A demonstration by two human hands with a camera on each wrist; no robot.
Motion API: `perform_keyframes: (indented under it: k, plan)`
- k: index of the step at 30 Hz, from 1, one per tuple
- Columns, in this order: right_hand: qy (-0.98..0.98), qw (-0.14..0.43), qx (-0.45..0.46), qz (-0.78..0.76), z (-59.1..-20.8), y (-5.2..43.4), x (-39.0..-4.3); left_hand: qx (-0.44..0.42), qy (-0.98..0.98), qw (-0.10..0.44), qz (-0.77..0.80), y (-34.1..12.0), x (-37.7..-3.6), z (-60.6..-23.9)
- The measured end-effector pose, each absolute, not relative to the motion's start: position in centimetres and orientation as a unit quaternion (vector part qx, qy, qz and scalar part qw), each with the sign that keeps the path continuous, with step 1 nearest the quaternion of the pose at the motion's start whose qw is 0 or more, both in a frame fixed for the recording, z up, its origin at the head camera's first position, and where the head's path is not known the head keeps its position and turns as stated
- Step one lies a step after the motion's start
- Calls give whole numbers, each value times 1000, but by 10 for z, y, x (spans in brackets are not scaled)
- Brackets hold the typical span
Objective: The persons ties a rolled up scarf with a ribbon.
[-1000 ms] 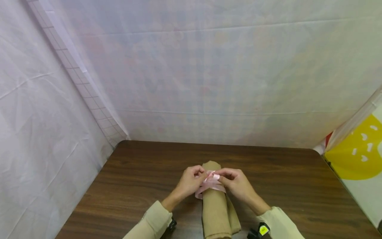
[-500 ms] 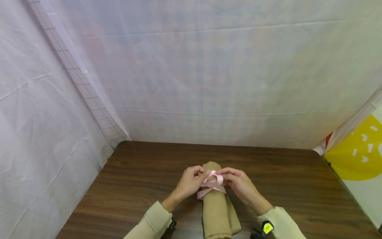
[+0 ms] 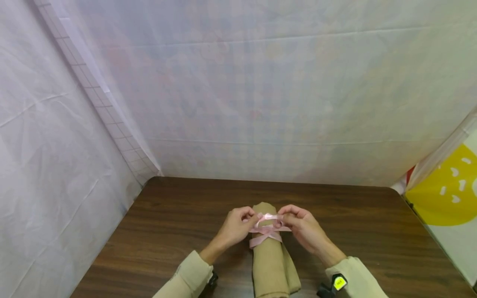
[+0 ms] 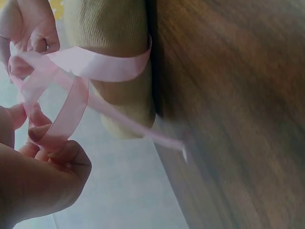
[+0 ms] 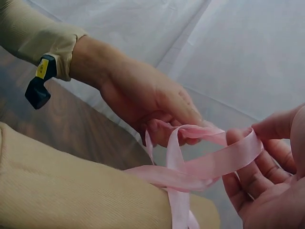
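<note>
A tan cloth roll [image 3: 269, 265] lies lengthwise on the table, and a pink satin ribbon [image 3: 266, 236] crosses over it near its far end. My left hand [image 3: 236, 225] pinches a loop of the ribbon between thumb and fingers, seen close in the left wrist view. On the other side, my right hand [image 3: 305, 231] pinches another part of the ribbon with thumb and forefinger; in the right wrist view the ribbon [image 5: 214, 164] bends round those fingertips. Both hands hold the ribbon just above the roll. One loose ribbon tail [image 4: 164, 139] hangs past the roll.
The dark wood-grain table [image 3: 179, 207] spreads around the roll. White sheeting [image 3: 253, 103] hangs behind it and on the left. A yellow patterned panel [image 3: 447, 194] is beyond the right edge. Small black devices sit at both wrists, the right one [image 3: 338, 283] with a yellow label.
My right hand has shifted slightly right, drawing the ribbon out between the hands. A strip of ribbon now shows beneath the right fingers. The left hand stays nearly still.
</note>
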State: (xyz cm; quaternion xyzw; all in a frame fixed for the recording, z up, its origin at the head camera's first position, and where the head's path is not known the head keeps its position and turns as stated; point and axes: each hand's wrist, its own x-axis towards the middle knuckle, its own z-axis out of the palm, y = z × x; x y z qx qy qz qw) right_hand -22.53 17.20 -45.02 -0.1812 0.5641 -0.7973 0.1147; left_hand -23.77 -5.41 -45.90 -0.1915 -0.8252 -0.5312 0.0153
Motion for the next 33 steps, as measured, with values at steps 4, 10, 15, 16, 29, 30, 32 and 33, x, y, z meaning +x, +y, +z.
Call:
perform_keyframes:
  k: [4, 10, 15, 16, 29, 30, 32, 33]
  plan:
    - [567, 118, -181, -795, -447, 177, -226, -202, -839, 9, -504, -60, -239, -455]
    - [587, 115, -187, -779, -443, 186, -228, -238, -854, -8, -462, -76, -239, -449]
    - [608, 98, -196, -763, -440, 197, -230, -254, -862, -7, -439, -89, -239, -445]
    - [612, 96, -197, -760, -439, 199, -230, -254, -863, -6, -437, -91, -240, -444]
    - [710, 88, -204, -669, -436, 222, -230, -267, -866, 3, -423, -108, -240, -438]
    - [725, 85, -202, -653, -436, 223, -230, -267, -867, 4, -421, -110, -240, -439]
    - [754, 78, -203, -621, -435, 226, -231, -265, -869, 5, -419, -112, -241, -439]
    - [765, 76, -206, -605, -435, 228, -231, -264, -869, 5, -418, -114, -242, -440]
